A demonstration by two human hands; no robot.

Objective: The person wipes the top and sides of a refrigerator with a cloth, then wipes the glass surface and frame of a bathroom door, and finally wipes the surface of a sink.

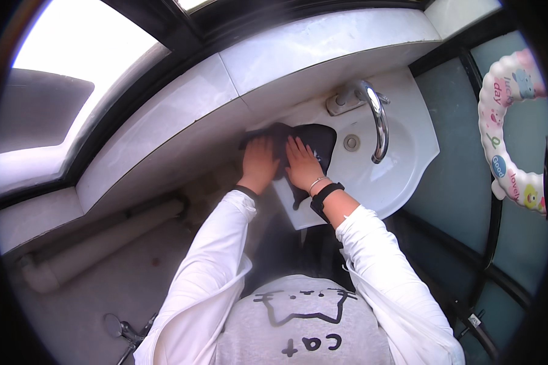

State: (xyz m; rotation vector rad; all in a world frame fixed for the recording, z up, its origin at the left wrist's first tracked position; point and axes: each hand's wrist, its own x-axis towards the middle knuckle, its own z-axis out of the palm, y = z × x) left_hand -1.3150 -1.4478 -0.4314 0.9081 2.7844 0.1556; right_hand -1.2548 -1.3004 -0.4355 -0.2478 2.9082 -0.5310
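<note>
A dark, nearly black piece of cloth lies over the left side of the white washbasin and hangs past its left edge. Whether it is a garment or a plain cloth, I cannot tell. My left hand rests on the cloth's left part, fingers stretched forward and nearly together. Beside it, my right hand lies flat on the middle of the cloth with its fingers spread a little. A small pale mark shows on the fabric near the right fingertips. Both palms are hidden.
A curved chrome faucet arches over the basin, with the drain below it. Behind runs a tiled ledge under a window. A patterned, ring-shaped frame hangs at the right. A pale pipe lies low on the left.
</note>
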